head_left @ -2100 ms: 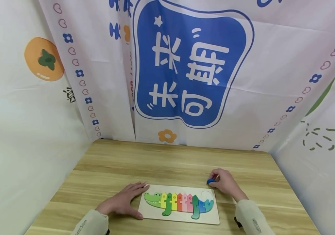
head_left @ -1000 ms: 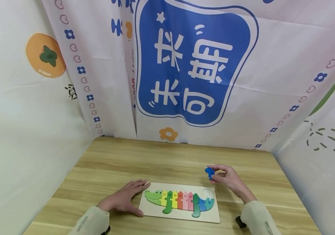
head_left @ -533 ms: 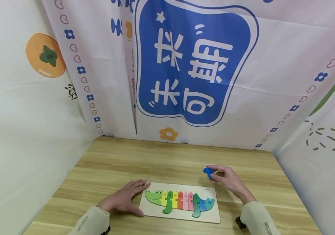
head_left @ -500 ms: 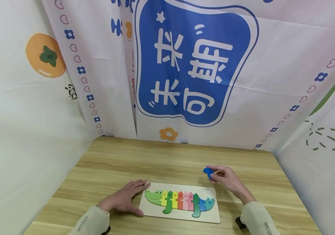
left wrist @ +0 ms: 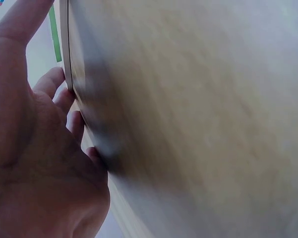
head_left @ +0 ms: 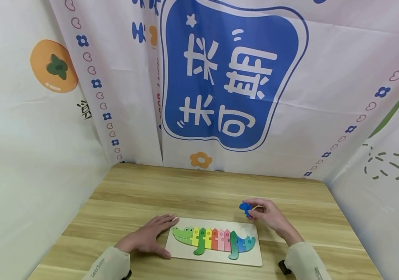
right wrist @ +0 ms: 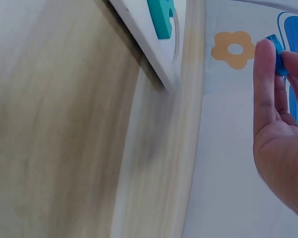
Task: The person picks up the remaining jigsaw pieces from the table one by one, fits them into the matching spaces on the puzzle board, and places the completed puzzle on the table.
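Note:
A crocodile puzzle board [head_left: 217,260] lies near the front of the table, its coloured pieces running from a green head [head_left: 182,235] to a teal tail piece [head_left: 250,243]. Above that tail piece shows a bare, curved outline [head_left: 246,230]. My left hand [head_left: 148,236] spreads around the board's left end, with thumb and fingertips at its edge; the left wrist view shows the straight fingers against the edge. Between thumb and fingers, my right hand [head_left: 269,214] pinches a blue puzzle piece [head_left: 245,208] just behind the board's far right corner. The right wrist view shows this piece edge-on.
The wood-grain table [head_left: 185,190] extends behind and to both sides of the board. A printed white curtain [head_left: 132,128] hangs along the table's back edge, and pale fabric walls [head_left: 17,163] stand left and right.
My right hand has raised and turned the blue piece, then brought it slightly left and nearer to the board. The left hand has kept its place at the board's left end.

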`<state>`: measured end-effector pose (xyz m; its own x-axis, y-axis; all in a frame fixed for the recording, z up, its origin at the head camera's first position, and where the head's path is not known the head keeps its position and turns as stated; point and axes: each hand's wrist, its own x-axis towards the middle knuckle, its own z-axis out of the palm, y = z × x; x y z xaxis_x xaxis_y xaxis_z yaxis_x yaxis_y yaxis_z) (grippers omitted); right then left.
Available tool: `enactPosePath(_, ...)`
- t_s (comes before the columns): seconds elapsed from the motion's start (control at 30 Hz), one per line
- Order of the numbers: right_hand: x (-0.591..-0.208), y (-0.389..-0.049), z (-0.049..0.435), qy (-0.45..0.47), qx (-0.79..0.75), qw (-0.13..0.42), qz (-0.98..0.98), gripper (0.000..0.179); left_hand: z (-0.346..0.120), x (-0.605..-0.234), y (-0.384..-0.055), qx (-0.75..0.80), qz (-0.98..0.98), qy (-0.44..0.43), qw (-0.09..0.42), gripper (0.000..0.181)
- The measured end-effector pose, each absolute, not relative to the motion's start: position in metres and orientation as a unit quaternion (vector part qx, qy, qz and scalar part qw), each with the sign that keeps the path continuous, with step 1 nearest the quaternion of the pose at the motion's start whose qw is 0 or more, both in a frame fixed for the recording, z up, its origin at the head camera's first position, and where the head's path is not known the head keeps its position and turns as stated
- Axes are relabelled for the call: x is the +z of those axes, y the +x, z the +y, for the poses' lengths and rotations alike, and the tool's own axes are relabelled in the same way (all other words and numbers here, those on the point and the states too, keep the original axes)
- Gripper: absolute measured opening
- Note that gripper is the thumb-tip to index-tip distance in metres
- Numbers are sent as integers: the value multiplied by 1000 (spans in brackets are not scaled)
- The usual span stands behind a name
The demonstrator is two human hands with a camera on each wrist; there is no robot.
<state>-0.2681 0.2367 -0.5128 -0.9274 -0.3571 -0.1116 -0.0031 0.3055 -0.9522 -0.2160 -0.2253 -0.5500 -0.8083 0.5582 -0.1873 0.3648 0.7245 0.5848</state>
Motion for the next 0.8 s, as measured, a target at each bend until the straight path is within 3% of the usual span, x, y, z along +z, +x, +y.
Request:
enactPosePath(0.33,-518,-261,241,-123,-525,144,830,31,-226,-551,-218,263,914,256,171,111)
enactPosePath(0.8,-535,-253,254,-145,-503,200,828,31,-227,-553,-216,268,912,258,171,111)
